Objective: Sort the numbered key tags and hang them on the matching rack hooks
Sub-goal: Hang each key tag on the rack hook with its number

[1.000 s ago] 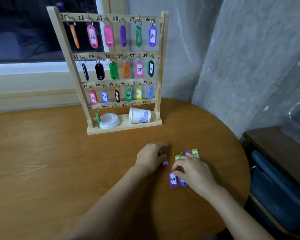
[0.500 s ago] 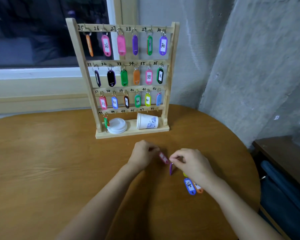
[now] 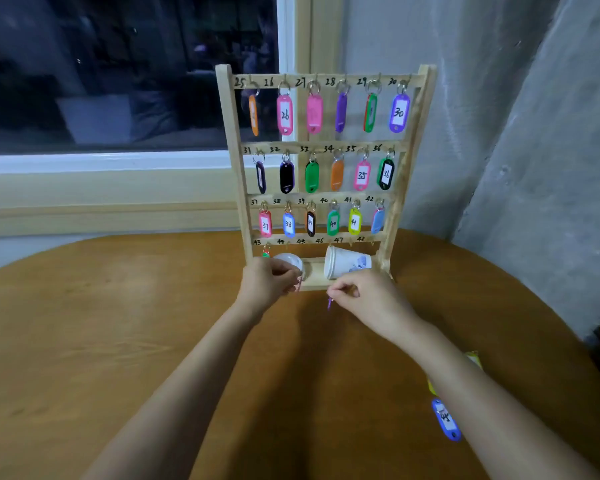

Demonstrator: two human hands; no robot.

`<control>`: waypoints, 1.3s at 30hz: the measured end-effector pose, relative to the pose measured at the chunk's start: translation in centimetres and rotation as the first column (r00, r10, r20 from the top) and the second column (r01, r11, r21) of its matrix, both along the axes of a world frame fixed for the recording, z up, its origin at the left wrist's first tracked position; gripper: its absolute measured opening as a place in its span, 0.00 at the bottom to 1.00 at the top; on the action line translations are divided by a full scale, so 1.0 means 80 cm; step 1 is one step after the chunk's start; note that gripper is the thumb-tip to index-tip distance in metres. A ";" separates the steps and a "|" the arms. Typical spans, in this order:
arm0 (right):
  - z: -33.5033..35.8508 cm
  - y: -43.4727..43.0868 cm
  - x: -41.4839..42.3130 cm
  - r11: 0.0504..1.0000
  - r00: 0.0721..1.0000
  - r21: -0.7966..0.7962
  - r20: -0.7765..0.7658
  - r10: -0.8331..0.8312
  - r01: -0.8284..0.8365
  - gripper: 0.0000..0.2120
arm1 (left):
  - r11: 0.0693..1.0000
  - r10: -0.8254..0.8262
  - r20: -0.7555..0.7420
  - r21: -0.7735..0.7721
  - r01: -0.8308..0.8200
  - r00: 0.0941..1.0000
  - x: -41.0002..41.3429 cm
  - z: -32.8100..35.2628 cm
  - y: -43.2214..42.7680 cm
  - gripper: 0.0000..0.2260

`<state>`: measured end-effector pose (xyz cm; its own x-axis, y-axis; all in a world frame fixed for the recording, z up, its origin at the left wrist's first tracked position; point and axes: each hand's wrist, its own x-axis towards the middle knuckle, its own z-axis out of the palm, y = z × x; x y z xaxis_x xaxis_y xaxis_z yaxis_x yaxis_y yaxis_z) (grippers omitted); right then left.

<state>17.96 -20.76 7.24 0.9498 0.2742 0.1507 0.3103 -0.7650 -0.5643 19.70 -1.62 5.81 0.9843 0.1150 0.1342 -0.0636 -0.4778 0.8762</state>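
A wooden rack (image 3: 409, 161) stands at the table's far side, its rows numbered 25 to 48, with several coloured tags hanging on the upper three rows. The bottom row holds one green tag (image 3: 266, 253) at hook 43. My left hand (image 3: 269, 282) pinches a pink tag (image 3: 299, 285) just in front of the rack's base. My right hand (image 3: 364, 299) pinches a purple tag (image 3: 329, 302) that dangles edge-on beside it. A blue tag (image 3: 445, 420) and a yellow tag (image 3: 431, 388) lie on the table by my right forearm.
A white paper cup (image 3: 347, 263) lies on its side on the rack's base, with a white lid (image 3: 288, 261) to its left behind my left hand. The round wooden table (image 3: 118, 341) ends near a grey wall at the right. A window sill runs behind.
Both hands have lifted from the pile of tags and moved forward to the rack's base, the left carrying the pink tag, the right the purple one. The other tags stay behind on the table.
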 end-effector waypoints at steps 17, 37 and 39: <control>0.019 0.080 0.084 0.999 0.997 -0.049 0.071 0.007 -0.004 0.05 | 0.994 0.051 0.101 0.089 -0.060 0.994 0.055 0.015 0.027 0.05; 0.001 0.101 0.108 0.982 0.976 -0.156 0.206 -0.073 0.106 0.07 | 0.884 0.148 0.146 0.424 -0.197 0.978 0.055 -0.008 0.033 0.05; 0.001 0.091 0.098 0.990 0.975 -0.115 0.213 -0.060 0.086 0.08 | 0.887 0.164 0.143 0.411 -0.209 0.976 0.047 -0.009 0.034 0.05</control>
